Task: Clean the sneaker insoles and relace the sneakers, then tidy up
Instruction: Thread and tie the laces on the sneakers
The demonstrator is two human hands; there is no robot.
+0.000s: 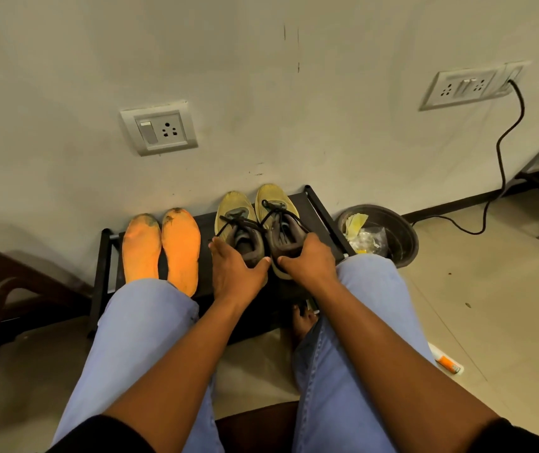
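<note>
Both hands rest at the sneakers' heels on the black rack: left hand (234,273) flat-fingered on the left sneaker (235,223), right hand (309,261) curled round the right sneaker (278,220). Light and soft-collared, they are likely best gripped at the stiffer heel.

Two orange insoles on the black rack (318,207): one insole (141,246) on the left, its twin (181,248) right beside it. Two yellow sneakers next to them, left sneaker (234,220) and right sneaker (278,220), each with one black lace. Two hands on the heels, left hand (234,271) and right hand (309,261). Two socket plates on the wall, single plate (158,127) and wider plate (464,88). One black cable (503,152), one dark bin (389,230), one orange-and-white tube (447,362) on the floor, count done
</note>
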